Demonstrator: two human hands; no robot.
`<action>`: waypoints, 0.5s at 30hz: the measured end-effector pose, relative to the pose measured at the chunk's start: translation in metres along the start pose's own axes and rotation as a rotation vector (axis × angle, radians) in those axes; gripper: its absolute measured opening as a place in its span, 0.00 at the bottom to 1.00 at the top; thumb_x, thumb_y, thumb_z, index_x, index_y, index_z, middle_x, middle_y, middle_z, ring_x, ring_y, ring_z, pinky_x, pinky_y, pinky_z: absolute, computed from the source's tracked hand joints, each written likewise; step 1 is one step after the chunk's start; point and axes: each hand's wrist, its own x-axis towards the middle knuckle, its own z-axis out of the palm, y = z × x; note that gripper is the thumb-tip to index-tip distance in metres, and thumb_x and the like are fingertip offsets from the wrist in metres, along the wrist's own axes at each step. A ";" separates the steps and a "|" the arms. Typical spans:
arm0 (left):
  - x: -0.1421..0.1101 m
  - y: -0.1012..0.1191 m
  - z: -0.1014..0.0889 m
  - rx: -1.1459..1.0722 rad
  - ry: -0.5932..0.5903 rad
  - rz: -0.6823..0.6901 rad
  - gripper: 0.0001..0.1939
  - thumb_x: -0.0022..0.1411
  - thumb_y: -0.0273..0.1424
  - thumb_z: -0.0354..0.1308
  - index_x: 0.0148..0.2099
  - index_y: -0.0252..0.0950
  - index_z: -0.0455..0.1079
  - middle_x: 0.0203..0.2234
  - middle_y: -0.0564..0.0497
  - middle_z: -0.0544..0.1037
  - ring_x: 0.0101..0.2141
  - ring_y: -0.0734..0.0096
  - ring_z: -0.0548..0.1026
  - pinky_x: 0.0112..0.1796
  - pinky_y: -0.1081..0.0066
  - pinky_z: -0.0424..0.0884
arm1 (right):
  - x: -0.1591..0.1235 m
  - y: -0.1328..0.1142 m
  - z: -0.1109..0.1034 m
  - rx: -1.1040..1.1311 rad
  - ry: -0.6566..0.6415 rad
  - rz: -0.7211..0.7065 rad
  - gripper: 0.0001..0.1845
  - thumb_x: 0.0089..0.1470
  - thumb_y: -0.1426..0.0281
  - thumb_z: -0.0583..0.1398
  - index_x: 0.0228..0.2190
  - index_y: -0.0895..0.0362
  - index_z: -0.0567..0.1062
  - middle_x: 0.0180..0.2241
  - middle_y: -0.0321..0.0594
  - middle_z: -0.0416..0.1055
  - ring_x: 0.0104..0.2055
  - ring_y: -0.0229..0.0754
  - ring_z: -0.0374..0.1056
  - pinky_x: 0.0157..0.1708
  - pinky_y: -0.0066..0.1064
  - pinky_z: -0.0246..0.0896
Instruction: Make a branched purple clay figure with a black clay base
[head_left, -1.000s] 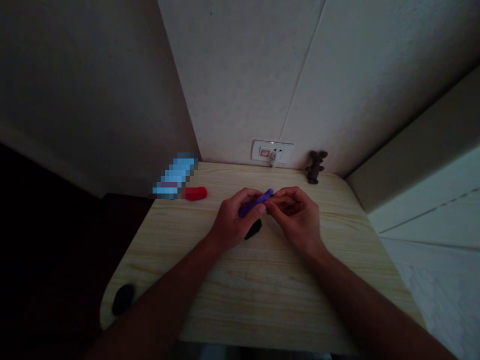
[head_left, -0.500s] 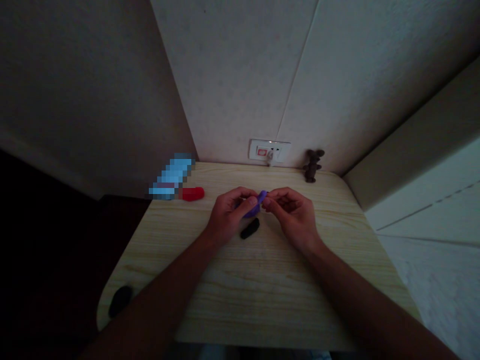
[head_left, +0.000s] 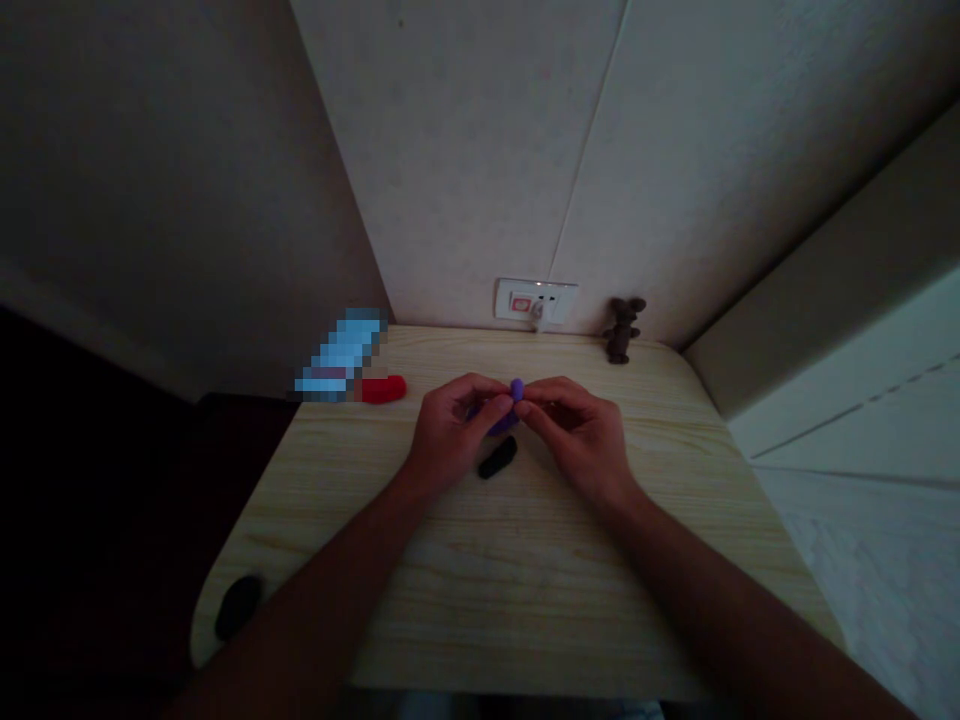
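Observation:
Both hands meet above the middle of a light wooden table (head_left: 525, 580). My left hand (head_left: 450, 435) is closed round a small purple piece (head_left: 513, 400), which looks like soft clay. My right hand (head_left: 574, 430) pinches the same piece at its top end with thumb and fingertips. Most of the purple piece is hidden between the fingers. Just below the hands a small black lump (head_left: 498, 458) lies on the table, touching neither hand.
A red lump (head_left: 384, 389) lies at the table's far left beside a blurred blue object (head_left: 341, 355). Another black lump (head_left: 238, 606) sits at the near left corner. A dark figurine (head_left: 622, 329) stands by the wall socket (head_left: 534, 300). The room is dim.
The purple piece was a longer strip sticking out between the hands; now it is bunched short, with only a small end showing. The hands have closed in on each other.

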 end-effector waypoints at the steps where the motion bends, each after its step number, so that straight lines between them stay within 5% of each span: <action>1: 0.000 0.000 0.000 -0.013 0.000 0.013 0.08 0.58 0.36 0.72 0.36 0.36 0.81 0.35 0.48 0.84 0.37 0.67 0.82 0.41 0.69 0.78 | 0.000 0.001 0.000 0.009 0.001 -0.005 0.06 0.55 0.66 0.73 0.37 0.49 0.87 0.39 0.41 0.81 0.38 0.42 0.76 0.37 0.35 0.74; 9: 0.000 0.000 0.000 -0.059 0.018 -0.033 0.13 0.55 0.35 0.75 0.40 0.36 0.82 0.37 0.46 0.87 0.38 0.62 0.85 0.44 0.63 0.82 | 0.003 0.004 -0.001 0.013 0.012 0.004 0.09 0.52 0.61 0.74 0.34 0.50 0.86 0.35 0.40 0.76 0.35 0.41 0.72 0.33 0.33 0.70; 15: -0.002 0.003 0.001 -0.014 0.065 -0.045 0.12 0.54 0.35 0.75 0.40 0.35 0.84 0.36 0.45 0.88 0.37 0.61 0.86 0.42 0.64 0.83 | 0.002 0.004 0.000 0.040 0.015 0.148 0.17 0.48 0.56 0.77 0.34 0.53 0.83 0.31 0.38 0.78 0.31 0.41 0.73 0.35 0.35 0.73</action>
